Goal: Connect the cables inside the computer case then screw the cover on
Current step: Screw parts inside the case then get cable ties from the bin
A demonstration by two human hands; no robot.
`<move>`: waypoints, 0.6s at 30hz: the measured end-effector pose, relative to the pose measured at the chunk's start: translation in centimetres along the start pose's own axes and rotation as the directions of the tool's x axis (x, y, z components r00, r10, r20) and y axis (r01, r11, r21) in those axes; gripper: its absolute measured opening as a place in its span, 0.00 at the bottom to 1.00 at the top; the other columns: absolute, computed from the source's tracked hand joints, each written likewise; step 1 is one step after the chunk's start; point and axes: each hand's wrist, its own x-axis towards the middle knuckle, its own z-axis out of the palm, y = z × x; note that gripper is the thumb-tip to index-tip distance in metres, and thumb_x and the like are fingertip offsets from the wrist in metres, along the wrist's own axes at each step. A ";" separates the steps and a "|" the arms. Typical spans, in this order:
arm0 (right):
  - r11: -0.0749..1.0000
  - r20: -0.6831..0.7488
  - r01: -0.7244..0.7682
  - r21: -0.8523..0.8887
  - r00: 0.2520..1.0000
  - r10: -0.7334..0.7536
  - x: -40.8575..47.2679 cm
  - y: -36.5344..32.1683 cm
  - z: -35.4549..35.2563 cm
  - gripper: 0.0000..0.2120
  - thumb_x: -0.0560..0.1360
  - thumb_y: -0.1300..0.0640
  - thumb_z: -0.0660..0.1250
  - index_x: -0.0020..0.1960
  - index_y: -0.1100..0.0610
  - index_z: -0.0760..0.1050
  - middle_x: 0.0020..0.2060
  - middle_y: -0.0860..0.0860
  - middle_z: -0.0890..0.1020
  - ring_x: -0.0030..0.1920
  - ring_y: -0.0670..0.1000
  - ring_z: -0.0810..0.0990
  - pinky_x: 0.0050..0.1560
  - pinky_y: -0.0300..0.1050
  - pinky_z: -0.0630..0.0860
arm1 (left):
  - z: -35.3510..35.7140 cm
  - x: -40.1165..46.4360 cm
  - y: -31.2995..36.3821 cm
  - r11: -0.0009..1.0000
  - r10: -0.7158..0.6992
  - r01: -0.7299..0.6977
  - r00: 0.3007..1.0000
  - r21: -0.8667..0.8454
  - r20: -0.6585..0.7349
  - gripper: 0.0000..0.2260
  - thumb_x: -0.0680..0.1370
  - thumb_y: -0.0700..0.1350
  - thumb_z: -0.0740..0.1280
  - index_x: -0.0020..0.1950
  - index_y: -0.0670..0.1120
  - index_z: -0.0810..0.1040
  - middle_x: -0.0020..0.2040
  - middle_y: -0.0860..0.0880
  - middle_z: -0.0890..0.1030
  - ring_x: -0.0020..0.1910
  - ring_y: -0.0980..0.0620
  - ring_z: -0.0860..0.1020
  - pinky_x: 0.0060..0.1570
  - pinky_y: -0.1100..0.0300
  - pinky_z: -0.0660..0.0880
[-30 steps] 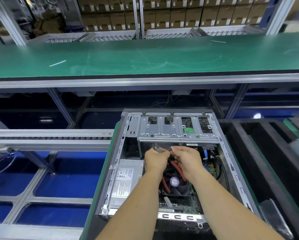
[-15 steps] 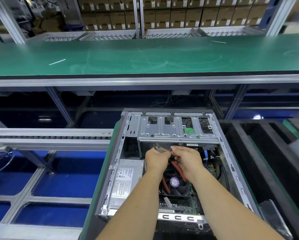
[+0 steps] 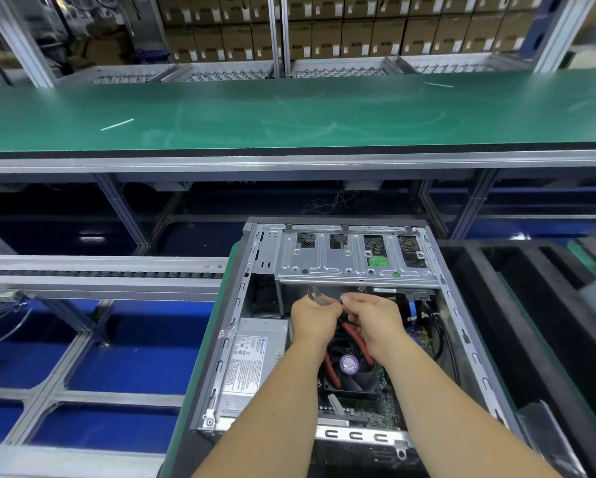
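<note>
The open computer case (image 3: 469, 343) lies in front of me with its side off. Both hands are inside it, just below the silver drive cage (image 3: 355, 262). My left hand (image 3: 312, 319) grips red-handled cutters (image 3: 356, 338) near the head; the jaws stick out above its knuckles, pointing up and left. My right hand (image 3: 375, 322) touches the left one and pinches something thin at its fingertips, too small to tell. Beneath the hands are the CPU fan (image 3: 350, 372) and motherboard (image 3: 375, 405). A blue cable (image 3: 412, 308) and black cables (image 3: 443, 332) run along the right inner wall.
The power supply (image 3: 255, 360) fills the case's left side. A green bench top (image 3: 289, 112) runs across behind. A roller conveyor rail (image 3: 99, 270) is on the left, and black foam trays (image 3: 531, 322) are on the right. Stacked cardboard boxes (image 3: 358, 36) are far back.
Both hands stay together at the same spot under the drive cage, with only slight finger movement around the cutters.
</note>
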 end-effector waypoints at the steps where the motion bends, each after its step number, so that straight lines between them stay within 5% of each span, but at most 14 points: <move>1: 1.000 -0.006 0.011 -0.018 1.000 -0.011 0.0 0.0 0.0 0.04 0.74 0.67 0.74 0.46 0.59 0.84 0.34 0.53 0.84 0.33 0.47 0.76 0.35 0.39 0.77 | 0.0 0.0 0.0 1.000 0.001 -0.001 1.000 -0.002 -0.002 0.05 0.71 0.36 0.71 0.45 0.39 0.83 0.40 0.44 0.84 0.36 0.53 0.79 0.33 0.66 0.75; 5: 0.996 -0.020 0.057 -0.065 0.998 -0.058 -0.2 0.0 0.2 0.06 0.74 0.67 0.73 0.45 0.57 0.84 0.29 0.49 0.84 0.28 0.43 0.77 0.29 0.34 0.75 | -0.1 -0.1 0.1 1.000 0.005 -0.005 1.000 0.001 -0.013 0.04 0.71 0.37 0.71 0.45 0.40 0.84 0.39 0.45 0.84 0.35 0.54 0.79 0.32 0.66 0.75; 10: 0.980 -0.024 0.135 -0.150 0.990 -0.140 -0.7 0.1 0.4 0.06 0.75 0.66 0.73 0.44 0.57 0.85 0.40 0.52 0.86 0.41 0.49 0.83 0.43 0.42 0.80 | 0.0 -0.1 0.1 0.999 0.018 -0.017 1.000 0.027 -0.018 0.02 0.71 0.38 0.72 0.43 0.41 0.84 0.35 0.48 0.83 0.32 0.56 0.79 0.28 0.68 0.72; 13: 0.903 -0.012 0.245 -0.354 0.964 -0.266 -0.8 0.0 0.7 0.07 0.76 0.64 0.72 0.44 0.54 0.85 0.41 0.47 0.86 0.45 0.47 0.83 0.48 0.40 0.79 | -0.1 -0.2 0.2 0.997 0.037 -0.036 0.999 0.061 -0.023 0.02 0.71 0.39 0.72 0.42 0.43 0.84 0.35 0.48 0.84 0.32 0.56 0.78 0.28 0.67 0.72; 18: 0.769 0.053 0.319 -0.554 0.935 -0.349 -1.2 -0.2 0.3 0.06 0.78 0.60 0.70 0.46 0.53 0.86 0.38 0.45 0.84 0.42 0.46 0.82 0.42 0.37 0.76 | -0.2 -0.3 0.1 0.993 0.076 -0.074 0.997 0.086 -0.014 0.02 0.71 0.40 0.71 0.40 0.44 0.84 0.36 0.47 0.84 0.32 0.55 0.78 0.30 0.65 0.74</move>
